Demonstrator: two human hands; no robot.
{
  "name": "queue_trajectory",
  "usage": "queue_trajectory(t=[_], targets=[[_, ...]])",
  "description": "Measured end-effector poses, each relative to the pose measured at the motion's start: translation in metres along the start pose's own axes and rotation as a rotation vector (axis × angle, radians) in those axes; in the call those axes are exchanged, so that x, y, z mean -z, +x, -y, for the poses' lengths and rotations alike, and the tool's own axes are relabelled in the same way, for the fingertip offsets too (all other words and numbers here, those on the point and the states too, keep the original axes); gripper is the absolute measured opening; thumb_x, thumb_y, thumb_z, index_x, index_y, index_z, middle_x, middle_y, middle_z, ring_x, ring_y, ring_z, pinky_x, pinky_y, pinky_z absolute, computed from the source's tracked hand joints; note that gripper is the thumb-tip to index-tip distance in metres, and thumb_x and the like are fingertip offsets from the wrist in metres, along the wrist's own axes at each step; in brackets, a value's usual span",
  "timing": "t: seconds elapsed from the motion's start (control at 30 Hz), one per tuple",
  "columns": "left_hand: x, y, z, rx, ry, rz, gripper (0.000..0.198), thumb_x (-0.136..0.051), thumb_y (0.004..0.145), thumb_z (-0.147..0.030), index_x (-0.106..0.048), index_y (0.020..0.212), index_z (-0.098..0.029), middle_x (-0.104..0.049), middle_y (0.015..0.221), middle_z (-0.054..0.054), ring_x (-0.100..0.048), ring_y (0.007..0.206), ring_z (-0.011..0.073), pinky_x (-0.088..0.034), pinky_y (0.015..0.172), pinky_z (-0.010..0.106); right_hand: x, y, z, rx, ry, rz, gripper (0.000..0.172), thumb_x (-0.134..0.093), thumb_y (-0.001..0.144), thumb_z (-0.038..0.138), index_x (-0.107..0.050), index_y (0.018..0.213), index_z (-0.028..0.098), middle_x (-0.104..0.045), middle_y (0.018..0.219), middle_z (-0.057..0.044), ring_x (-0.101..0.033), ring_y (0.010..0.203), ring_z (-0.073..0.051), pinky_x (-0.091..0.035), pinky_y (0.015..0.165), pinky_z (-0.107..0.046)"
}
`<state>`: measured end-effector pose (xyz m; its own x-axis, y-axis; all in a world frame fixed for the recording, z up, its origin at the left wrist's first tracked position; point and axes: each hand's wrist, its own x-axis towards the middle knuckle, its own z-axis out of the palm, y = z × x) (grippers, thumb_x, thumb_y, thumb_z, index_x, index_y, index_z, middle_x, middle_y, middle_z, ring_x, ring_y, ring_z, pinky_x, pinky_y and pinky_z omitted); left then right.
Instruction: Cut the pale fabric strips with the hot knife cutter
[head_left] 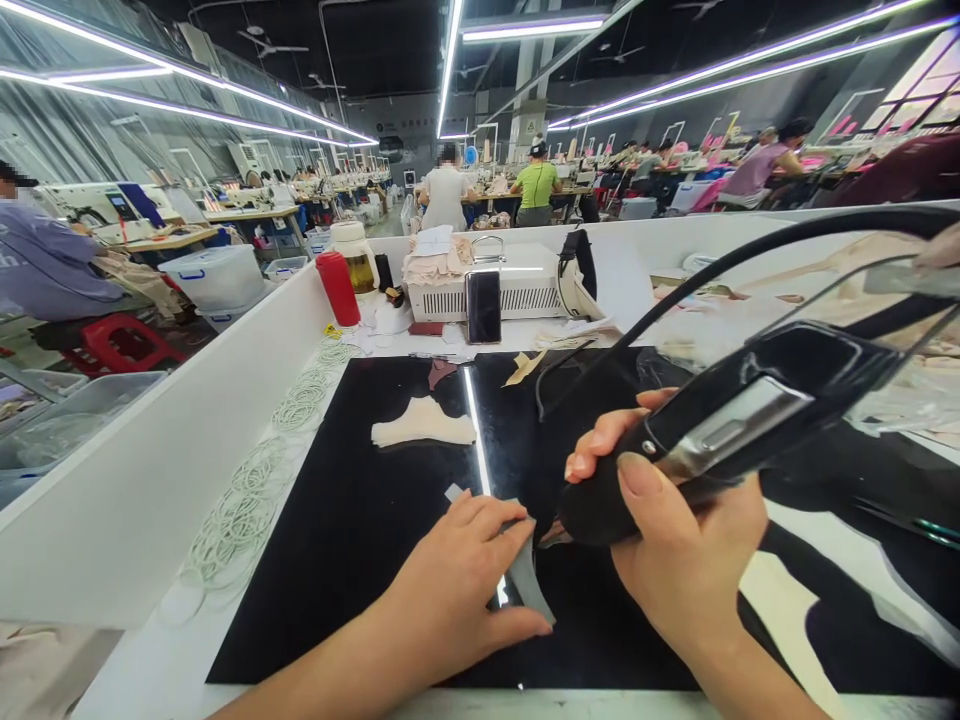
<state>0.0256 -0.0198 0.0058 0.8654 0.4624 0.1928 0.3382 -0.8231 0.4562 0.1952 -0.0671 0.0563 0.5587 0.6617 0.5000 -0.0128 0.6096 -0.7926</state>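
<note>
Left hand (472, 565): fingers laid over the grey piece (531, 580), thumb spread apart from them along its near end; palm down.
Right hand (686, 530): wrapped around the black tool (739, 430), thumb on top.
Grey piece: on the black board (322, 570), partly hidden by the left hand, just left of the tool's rounded end; whether they touch, I cannot tell.
Step in hand: seemingly, steadying the piece while the tool is held at its edge.
Next move calls for: a steady left hand, I judge, with fingertips clear of the tool's end.
On the board: a cream piece (424, 424) beyond the left hand; tan scraps (525, 368) at the far edge.
Around: pale coils (244, 505) along the left wall; phone (484, 307) leaning on a white box (525, 296); red bottle (337, 290).
In the way: the thick cable (697, 272) arching over the right side could drag on the tool.
</note>
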Motion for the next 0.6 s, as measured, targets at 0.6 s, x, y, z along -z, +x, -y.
queue_trajectory(t=[0.6], targets=[[0.0090, 0.0002, -0.0072, 0.069, -0.057, 0.084, 0.073, -0.090, 0.077, -0.039, -0.059, 0.139, -0.016, -0.059, 0.144, 0.013, -0.055, 0.132, 0.0331, -0.043, 0.116, 0.057, -0.0040, -0.0052, -0.0045, -0.021, 0.035, 0.027, 0.035, -0.080, 0.088, 0.031, -0.058, 0.115, 0.028, -0.067, 0.084, 0.004, -0.064, 0.064, -0.015, -0.056, 0.060, -0.032]])
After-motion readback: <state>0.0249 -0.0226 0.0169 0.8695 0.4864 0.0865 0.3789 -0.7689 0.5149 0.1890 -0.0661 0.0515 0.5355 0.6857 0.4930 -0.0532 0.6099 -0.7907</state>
